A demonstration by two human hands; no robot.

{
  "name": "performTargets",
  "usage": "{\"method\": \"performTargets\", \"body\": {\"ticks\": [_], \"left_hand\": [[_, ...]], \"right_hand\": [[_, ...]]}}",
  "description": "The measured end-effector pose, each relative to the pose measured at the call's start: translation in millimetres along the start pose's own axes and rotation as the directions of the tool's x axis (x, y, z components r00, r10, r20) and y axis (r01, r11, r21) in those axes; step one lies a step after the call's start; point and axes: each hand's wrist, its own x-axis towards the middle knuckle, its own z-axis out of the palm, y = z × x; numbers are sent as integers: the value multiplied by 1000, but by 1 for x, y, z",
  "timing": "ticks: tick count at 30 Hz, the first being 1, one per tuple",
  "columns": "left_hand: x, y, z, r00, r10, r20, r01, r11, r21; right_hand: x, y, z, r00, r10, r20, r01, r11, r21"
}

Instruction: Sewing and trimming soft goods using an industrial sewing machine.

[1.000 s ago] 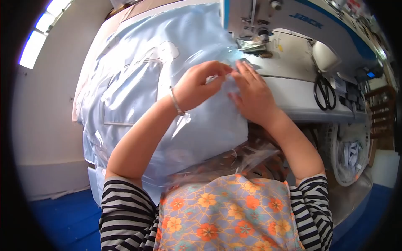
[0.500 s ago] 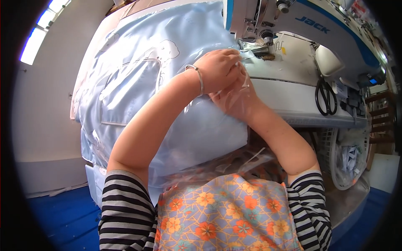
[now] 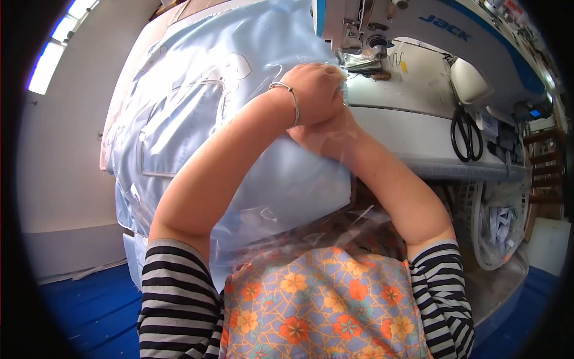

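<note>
Light blue fabric (image 3: 281, 179) with a pale printed figure and a stitched pocket outline spreads across the sewing table, and clear plastic film (image 3: 287, 224) overlies part of it. My left hand (image 3: 314, 90), with a bangle at its wrist, is closed on the film's gathered edge, just in front of the sewing machine's presser foot (image 3: 359, 61). Beneath and against it lies my right hand (image 3: 320, 134), closed, its wrist covered by the film. The left hand hides most of the right hand's fingers. Exactly how the layers lie between the fingers is hidden.
The sewing machine (image 3: 412, 24) stands at the far right over its white bed (image 3: 412, 90). Black-handled scissors (image 3: 466, 134) lie near the table's right edge. A white plastic basket (image 3: 483, 239) with scraps hangs below. A wall (image 3: 78, 161) rises at the left.
My left hand has curled more tightly and turned over the right one. Both hands have shifted slightly left, and the right fingers are more hidden. The fabric has moved slightly left.
</note>
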Motion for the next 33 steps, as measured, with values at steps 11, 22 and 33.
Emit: {"method": "performTargets", "body": {"ticks": [11,22,33], "left_hand": [[-17,-3,28,956,152,-252,-104,975,197],[-9,0,27,981,26,-192,-3,992,123],[-16,-7,13,982,102,-158,-82,989,123]], "right_hand": [[-102,-34,-58,994,-102,-29,96,980,-175],[-95,-31,-60,982,-136,-131,99,961,-258],[-65,8,-68,985,-101,-139,69,972,-224]]}}
